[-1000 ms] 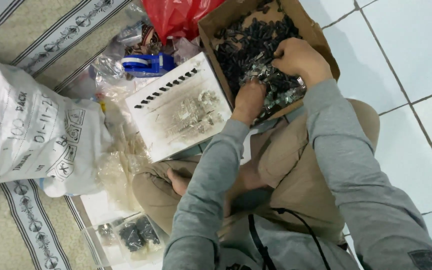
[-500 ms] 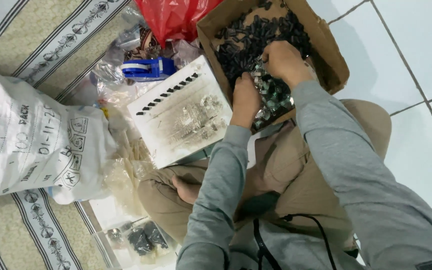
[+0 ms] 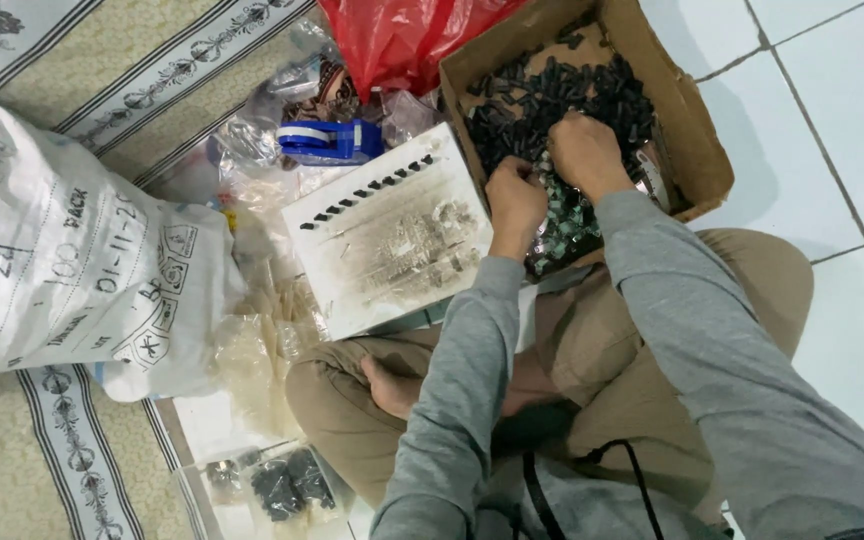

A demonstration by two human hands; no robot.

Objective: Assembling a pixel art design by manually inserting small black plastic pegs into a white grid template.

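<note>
White floor tiles and a patterned mat frame my view. Beyond my fingers sits a cardboard box of small black parts. My right hand and left hand curl closed around a silvery-green cluster just beneath them.

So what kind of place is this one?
Probably a home floor used for packing work: the person sits cross-legged on white tiles beside a patterned mat, both hands in a cardboard box of small dark parts.
</note>
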